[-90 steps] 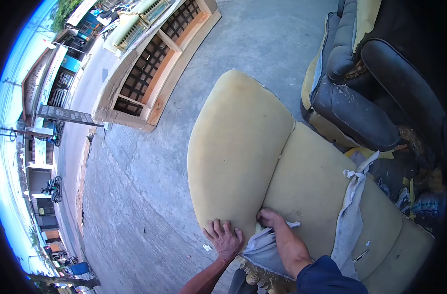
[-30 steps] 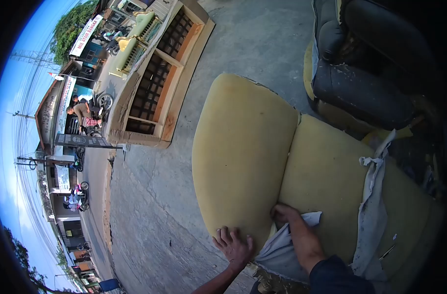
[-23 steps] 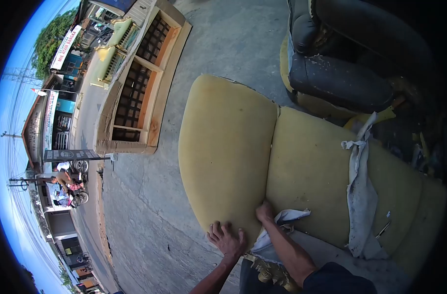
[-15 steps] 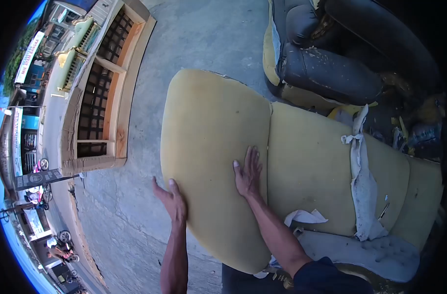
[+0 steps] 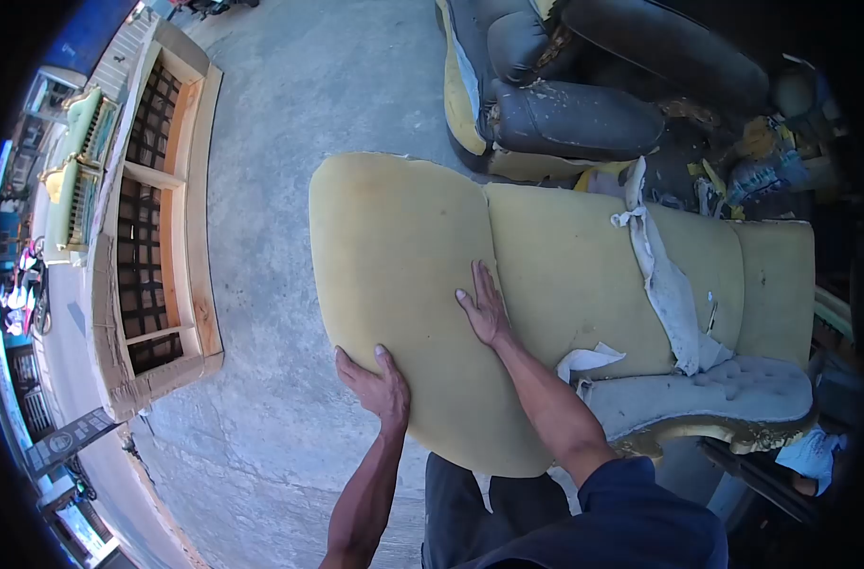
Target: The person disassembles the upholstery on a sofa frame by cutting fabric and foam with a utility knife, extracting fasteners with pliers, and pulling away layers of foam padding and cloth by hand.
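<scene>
A large pale yellow foam panel [image 5: 394,237] lies in front of me, joined along a seam to a longer foam section [image 5: 574,270] on the right. My left hand [image 5: 377,384] rests over the panel's near left edge, thumb apart from the fingers. Flat on the foam beside the seam is my right hand [image 5: 485,308], its fingers stretched out. A torn white cloth strip [image 5: 664,280] is draped across the right section, and a small white scrap [image 5: 588,358] lies at its near edge. A grey tufted armrest [image 5: 692,396] adjoins that edge.
A wooden seat frame with black webbing [image 5: 171,204] stands to the left on the concrete floor [image 5: 261,313]. Old dark sofa pieces [image 5: 579,119] sit at the back right. Past the frame are a green bench [image 5: 76,180] and a road [image 5: 67,332].
My left hand has come from beside the panel's edge onto it. The view has shifted, showing more of the right side. My right hand stays flat near the seam.
</scene>
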